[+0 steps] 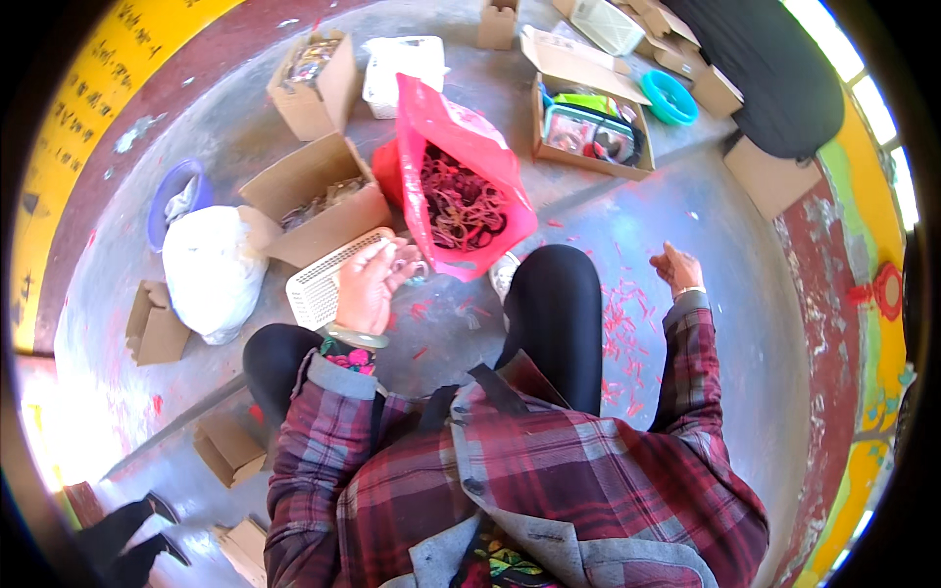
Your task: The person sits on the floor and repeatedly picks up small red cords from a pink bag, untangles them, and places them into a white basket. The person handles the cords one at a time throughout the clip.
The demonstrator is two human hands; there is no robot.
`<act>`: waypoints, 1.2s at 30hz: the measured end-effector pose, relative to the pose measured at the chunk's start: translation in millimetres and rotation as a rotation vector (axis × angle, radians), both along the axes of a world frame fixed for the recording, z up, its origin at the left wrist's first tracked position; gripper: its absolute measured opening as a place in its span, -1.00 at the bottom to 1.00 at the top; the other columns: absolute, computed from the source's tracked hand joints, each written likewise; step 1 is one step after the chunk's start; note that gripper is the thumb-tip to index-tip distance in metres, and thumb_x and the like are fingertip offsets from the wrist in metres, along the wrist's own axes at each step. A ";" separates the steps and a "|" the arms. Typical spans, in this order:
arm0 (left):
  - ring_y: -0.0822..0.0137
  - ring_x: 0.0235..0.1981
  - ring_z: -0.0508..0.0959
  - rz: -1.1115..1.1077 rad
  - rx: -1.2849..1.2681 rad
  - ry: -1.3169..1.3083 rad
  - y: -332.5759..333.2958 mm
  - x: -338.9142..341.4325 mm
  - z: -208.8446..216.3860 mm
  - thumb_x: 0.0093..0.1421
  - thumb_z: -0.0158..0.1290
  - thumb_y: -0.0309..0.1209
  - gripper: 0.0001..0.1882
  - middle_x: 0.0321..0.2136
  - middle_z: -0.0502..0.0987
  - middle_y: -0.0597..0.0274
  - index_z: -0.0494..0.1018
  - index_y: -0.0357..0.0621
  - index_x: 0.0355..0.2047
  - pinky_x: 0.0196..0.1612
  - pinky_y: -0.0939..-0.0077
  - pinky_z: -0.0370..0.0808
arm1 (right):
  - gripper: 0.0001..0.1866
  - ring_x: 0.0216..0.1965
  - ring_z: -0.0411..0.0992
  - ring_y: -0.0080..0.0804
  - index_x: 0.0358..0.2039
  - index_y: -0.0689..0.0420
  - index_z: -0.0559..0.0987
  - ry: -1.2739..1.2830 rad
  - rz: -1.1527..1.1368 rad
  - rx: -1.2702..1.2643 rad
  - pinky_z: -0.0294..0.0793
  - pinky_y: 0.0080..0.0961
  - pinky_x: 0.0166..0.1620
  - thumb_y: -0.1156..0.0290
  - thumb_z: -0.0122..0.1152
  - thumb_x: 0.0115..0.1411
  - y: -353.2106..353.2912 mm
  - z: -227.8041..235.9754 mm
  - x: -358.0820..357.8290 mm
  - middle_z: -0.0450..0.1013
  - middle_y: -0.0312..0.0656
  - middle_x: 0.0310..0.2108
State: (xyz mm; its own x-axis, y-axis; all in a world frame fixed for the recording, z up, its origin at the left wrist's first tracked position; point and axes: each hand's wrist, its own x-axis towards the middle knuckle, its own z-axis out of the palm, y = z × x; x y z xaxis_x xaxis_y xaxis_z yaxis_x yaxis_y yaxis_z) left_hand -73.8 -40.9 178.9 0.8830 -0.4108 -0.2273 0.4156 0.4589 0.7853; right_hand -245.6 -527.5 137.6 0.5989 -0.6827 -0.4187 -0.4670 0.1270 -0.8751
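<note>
- while the left hand (368, 289) is just beside the red bag (451, 118), its fingers bend toward the thumb; i cannot tell whether that grip is closed on anything.
- the bag stands at one o'clock from this hand, its mouth gaping around a tangle of dark red and pink strands (466, 201).
- at nine o'clock, partly covered by the hand, is a white basket (316, 294); contact is unclear.
- at eleven o'clock is a cardboard box (338, 228).
- at three o'clock, well apart from the bag, the right hand (678, 268) has curled fingers; whether its grip holds anything, i cannot tell.
- at seven o'clock from it, red scraps (627, 328) litter the floor (730, 338).
</note>
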 end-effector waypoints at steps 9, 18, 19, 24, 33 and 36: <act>0.26 -0.23 0.51 0.061 -0.037 -0.033 8.4 2.0 12.6 0.23 -0.14 -0.46 -0.76 -0.28 0.48 0.06 0.36 -0.37 -0.18 -0.13 0.40 0.49 | -0.63 -0.34 0.40 -0.55 -0.15 0.26 0.44 -0.329 0.808 0.182 0.38 -0.63 -0.37 0.36 0.19 0.05 247.4 113.5 155.7 0.45 -0.26 -0.32; 0.36 -0.19 0.46 0.062 -0.055 -0.097 11.4 0.6 21.9 0.24 -0.15 -0.45 -0.77 -0.21 0.44 0.17 0.37 -0.33 -0.18 -0.11 0.45 0.46 | -0.82 -0.51 0.34 -0.65 -0.37 0.28 0.54 -0.268 0.937 0.233 0.33 -0.72 -0.41 0.48 0.24 -0.01 324.6 79.1 180.0 0.46 -0.32 -0.51; 0.36 -0.20 0.46 0.064 -0.053 -0.086 11.3 0.4 20.8 0.24 -0.15 -0.45 -0.77 -0.21 0.44 0.16 0.37 -0.34 -0.17 -0.11 0.44 0.46 | -0.85 -0.53 0.33 -0.66 -0.41 0.27 0.55 -0.266 0.905 0.214 0.32 -0.73 -0.42 0.49 0.25 -0.01 324.2 78.1 180.3 0.45 -0.33 -0.54; 0.35 -0.20 0.47 0.018 -0.085 -0.032 6.2 -0.9 25.3 0.23 -0.15 -0.46 -0.76 -0.21 0.44 0.13 0.35 -0.36 -0.16 -0.12 0.42 0.47 | -0.85 -0.54 0.29 -0.73 -0.40 0.24 0.57 -0.308 0.882 0.247 0.26 -0.77 -0.46 0.48 0.25 -0.01 313.3 72.1 178.5 0.44 -0.39 -0.55; 0.44 -0.36 0.50 -0.032 0.022 -0.009 5.7 0.8 23.2 0.17 -0.03 -0.47 -0.80 -0.34 0.49 0.20 0.40 -0.35 -0.24 -0.32 0.58 0.53 | -0.88 -0.52 0.30 -0.73 -0.41 0.24 0.57 -0.328 0.888 0.238 0.30 -0.75 -0.43 0.50 0.23 0.01 309.0 69.5 175.8 0.44 -0.40 -0.54; 0.49 -0.40 0.50 -0.021 0.129 0.005 6.9 0.7 28.2 0.16 -0.01 -0.46 -0.81 -0.40 0.49 0.24 0.42 -0.33 -0.26 -0.39 0.65 0.52 | -0.90 -0.49 0.32 -0.71 -0.42 0.24 0.56 -0.394 0.911 0.181 0.33 -0.74 -0.40 0.52 0.21 0.02 310.0 66.0 174.6 0.44 -0.39 -0.53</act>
State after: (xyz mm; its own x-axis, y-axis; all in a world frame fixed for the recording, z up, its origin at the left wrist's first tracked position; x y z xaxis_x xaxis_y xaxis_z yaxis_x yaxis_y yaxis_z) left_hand -73.1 -34.0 207.1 0.8733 -0.3959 -0.2838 0.4280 0.3455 0.8351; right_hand -71.0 -217.4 203.7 0.9788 0.1579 -0.1305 -0.1342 0.0125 -0.9909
